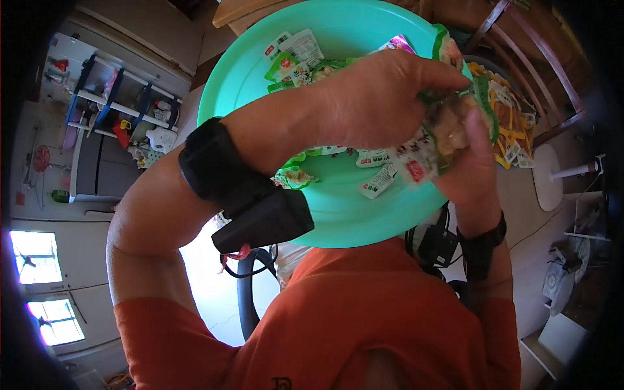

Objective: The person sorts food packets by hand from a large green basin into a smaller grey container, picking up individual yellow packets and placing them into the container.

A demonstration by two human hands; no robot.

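Note:
My left hand [380,97] reaches across a mint-green plastic basin [234,78], its fingers on green-and-white plastic food packets. My right hand [470,170] grips the same bunch from the other side, with its thumb on top. Pale food shows through the clear part of a held packet [446,129]; how many packets are in the hands I cannot tell. More small packets [302,46] lie inside the basin, partly hidden under my left forearm. A loose packet [379,181] rests on the basin's near inner side.
To the right, a heap of orange-and-yellow packets [512,117] sits beside a wooden chair [551,63]. A white pedestal stool or table [548,175] stands nearer. Black cables and an adapter [436,243] hang near my right wrist. A storage rack [122,107] holds bottles at left.

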